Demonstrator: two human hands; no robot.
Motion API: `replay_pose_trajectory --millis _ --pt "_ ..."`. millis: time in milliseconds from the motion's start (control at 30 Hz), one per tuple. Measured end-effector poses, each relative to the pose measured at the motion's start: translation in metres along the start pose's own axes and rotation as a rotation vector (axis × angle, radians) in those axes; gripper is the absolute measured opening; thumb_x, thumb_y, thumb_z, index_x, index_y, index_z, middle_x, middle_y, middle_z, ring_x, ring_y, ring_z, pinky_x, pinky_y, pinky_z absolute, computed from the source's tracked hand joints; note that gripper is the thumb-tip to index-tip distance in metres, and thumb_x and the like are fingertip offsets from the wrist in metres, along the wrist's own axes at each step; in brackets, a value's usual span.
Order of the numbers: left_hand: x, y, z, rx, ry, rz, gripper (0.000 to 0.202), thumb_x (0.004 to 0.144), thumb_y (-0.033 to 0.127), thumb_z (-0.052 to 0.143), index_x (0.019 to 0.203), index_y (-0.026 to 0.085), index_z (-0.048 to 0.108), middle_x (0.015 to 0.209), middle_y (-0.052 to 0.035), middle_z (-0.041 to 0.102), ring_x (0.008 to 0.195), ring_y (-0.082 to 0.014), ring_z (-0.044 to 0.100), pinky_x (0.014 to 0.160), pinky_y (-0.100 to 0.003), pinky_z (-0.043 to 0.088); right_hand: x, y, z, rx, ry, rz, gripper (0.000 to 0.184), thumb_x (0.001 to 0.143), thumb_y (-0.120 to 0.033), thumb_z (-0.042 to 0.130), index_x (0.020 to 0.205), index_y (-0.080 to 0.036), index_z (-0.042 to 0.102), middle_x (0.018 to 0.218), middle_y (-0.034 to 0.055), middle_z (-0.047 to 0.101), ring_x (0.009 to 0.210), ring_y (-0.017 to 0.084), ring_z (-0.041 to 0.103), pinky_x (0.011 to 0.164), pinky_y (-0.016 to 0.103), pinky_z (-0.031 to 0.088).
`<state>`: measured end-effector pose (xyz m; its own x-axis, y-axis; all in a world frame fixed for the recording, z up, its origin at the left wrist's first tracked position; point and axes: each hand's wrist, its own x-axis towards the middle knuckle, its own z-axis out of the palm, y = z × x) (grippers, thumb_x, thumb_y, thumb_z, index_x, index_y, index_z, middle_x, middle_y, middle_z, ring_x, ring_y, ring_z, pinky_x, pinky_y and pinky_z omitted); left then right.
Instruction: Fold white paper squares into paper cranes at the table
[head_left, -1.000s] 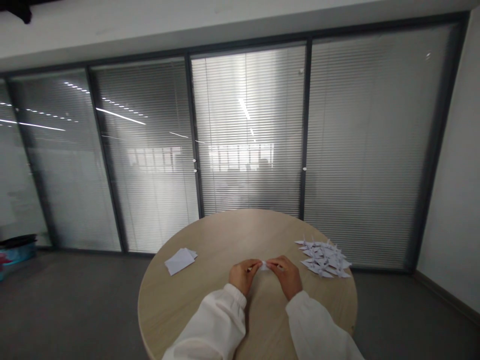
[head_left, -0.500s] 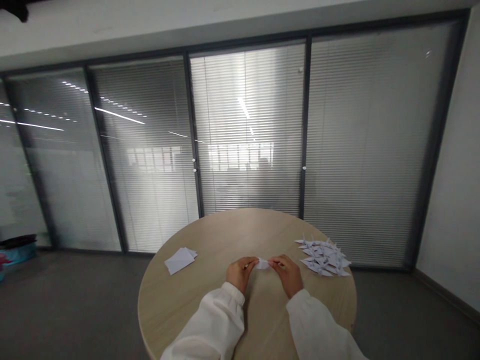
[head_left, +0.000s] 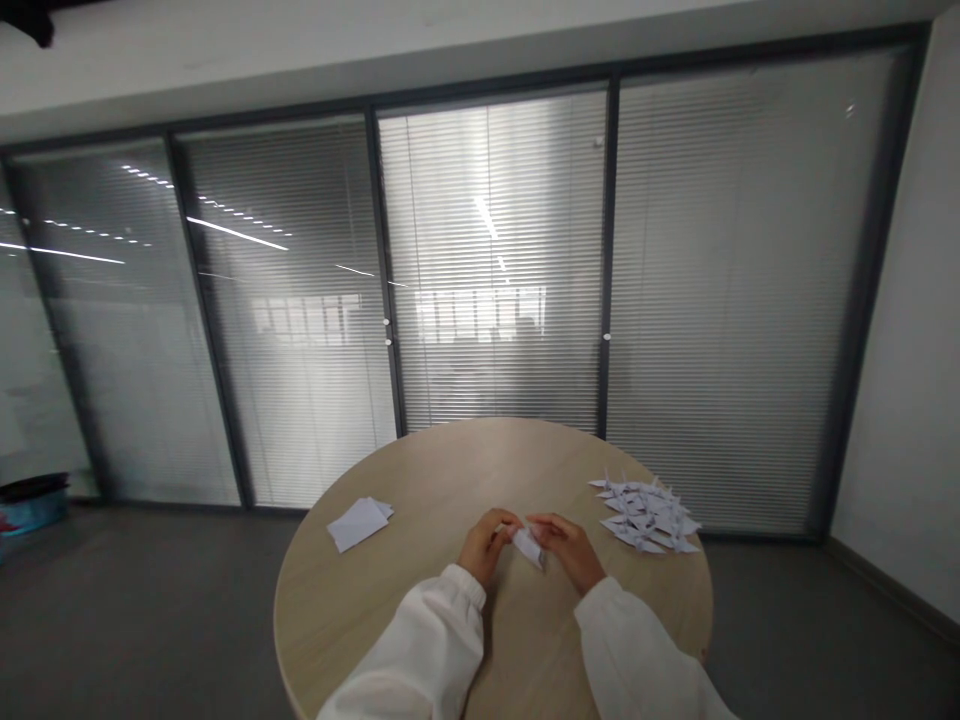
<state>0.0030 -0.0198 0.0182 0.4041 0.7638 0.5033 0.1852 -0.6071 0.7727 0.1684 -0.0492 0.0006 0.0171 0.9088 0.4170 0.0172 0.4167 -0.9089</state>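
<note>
The grip is narrow: the left hand (head_left: 482, 545) and right hand (head_left: 568, 545) pinch a small folded paper (head_left: 529, 549) between them, over the middle of the table (head_left: 495, 465). At far left, a blue container (head_left: 36, 512) with a dark top stands on the floor (head_left: 165, 600), its contents unreadable. Flat white sheets (head_left: 358, 525) lie on the table's left, pointed folded pieces (head_left: 649, 517) heaped at right.

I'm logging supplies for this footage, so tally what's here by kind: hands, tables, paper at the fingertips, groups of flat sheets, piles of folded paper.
Hands (left hand, right hand): 2
Paper piece at the fingertips: 1
Group of flat sheets: 1
Pile of folded paper: 1
Round table: 1
Total: 6
Pieces within the pile overlap too much to count.
</note>
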Motion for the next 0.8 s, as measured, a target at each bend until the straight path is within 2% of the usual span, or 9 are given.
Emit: replay_pose_trajectory --millis 133,300,400,467,567,667,800 --pt "-0.001 0.0 0.0 0.004 0.011 0.012 0.025 0.078 0.035 0.042 0.083 0.017 0.058 0.08 -0.0036 0.059 0.078 -0.0148 0.054 0.069 -0.025 0.045 -0.001 -0.001 0.001 0.013 -0.039 -0.012 0.037 0.061 -0.046 0.062 0.086 -0.018 0.065 0.078 0.006 0.069 0.073 0.021 0.062 0.066 0.032 0.049" --pt "-0.001 0.0 0.001 -0.045 0.002 0.004 0.025 0.077 0.035 0.043 0.089 0.018 0.057 0.085 -0.004 0.058 0.081 -0.0157 0.053 0.072 -0.026 0.044 -0.001 0.0 0.001 -0.012 -0.029 0.009 0.04 0.058 -0.047 0.064 0.085 -0.017 0.066 0.073 0.0048 0.068 0.068 0.019 0.061 0.063 0.03 0.048" --pt "-0.001 -0.003 0.003 -0.103 0.077 -0.03 0.027 0.076 0.035 0.046 0.096 0.019 0.054 0.093 -0.0061 0.057 0.091 -0.0176 0.052 0.075 -0.028 0.044 0.0 0.0 0.0 -0.05 0.015 -0.03 0.033 0.061 -0.044 0.062 0.081 -0.018 0.067 0.076 0.0053 0.068 0.072 0.019 0.061 0.066 0.03 0.047" --pt "-0.001 -0.007 0.004 -0.107 0.162 -0.065 0.032 0.074 0.036 0.048 0.101 0.019 0.051 0.096 -0.0072 0.055 0.093 -0.0183 0.05 0.072 -0.028 0.046 -0.001 -0.001 -0.001 -0.097 0.076 -0.052 0.03 0.063 -0.043 0.06 0.079 -0.018 0.067 0.077 0.0052 0.068 0.072 0.02 0.06 0.066 0.03 0.047" --pt "0.0 -0.013 0.004 -0.063 0.239 -0.142 0.035 0.071 0.039 0.05 0.101 0.021 0.051 0.086 -0.0052 0.052 0.081 -0.0163 0.053 0.059 -0.024 0.047 -0.001 -0.002 -0.002 -0.156 0.172 -0.051 0.029 0.066 -0.042 0.057 0.08 -0.019 0.067 0.076 0.0045 0.068 0.068 0.019 0.06 0.063 0.029 0.047" --pt "0.0 -0.015 0.003 -0.016 0.257 -0.17 0.035 0.068 0.039 0.054 0.098 0.022 0.052 0.078 -0.002 0.051 0.07 -0.0132 0.053 0.054 -0.022 0.045 -0.001 -0.001 -0.002 -0.207 0.227 -0.063 0.028 0.068 -0.041 0.055 0.081 -0.02 0.066 0.078 0.0046 0.068 0.07 0.019 0.06 0.063 0.028 0.047" --pt "0.0 -0.011 0.003 -0.084 0.139 -0.157 0.039 0.066 0.037 0.059 0.1 0.021 0.053 0.067 0.001 0.055 0.058 -0.0102 0.052 0.055 -0.021 0.044 -0.002 0.001 -0.002 -0.257 0.241 -0.094 0.028 0.07 -0.041 0.053 0.083 -0.02 0.066 0.081 0.0054 0.068 0.073 0.019 0.06 0.065 0.029 0.048"
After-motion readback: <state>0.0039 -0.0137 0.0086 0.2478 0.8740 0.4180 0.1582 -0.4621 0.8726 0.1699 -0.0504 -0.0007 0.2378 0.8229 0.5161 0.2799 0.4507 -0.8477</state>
